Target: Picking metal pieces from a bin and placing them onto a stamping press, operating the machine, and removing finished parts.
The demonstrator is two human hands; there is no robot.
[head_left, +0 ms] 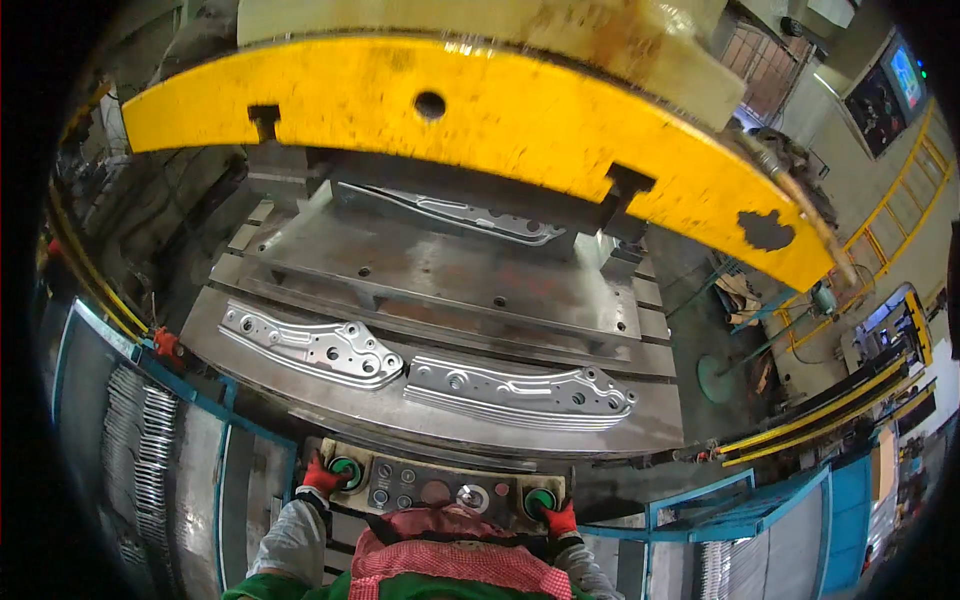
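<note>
In the head view, your red-gloved left hand was at the left green button and your right hand at the right green button, both on the panel before the press bed; whether your fingers were curled or straight, I could not tell. Two metal parts lay end to end on the bed, a third part farther back, below the yellow beam.
</note>
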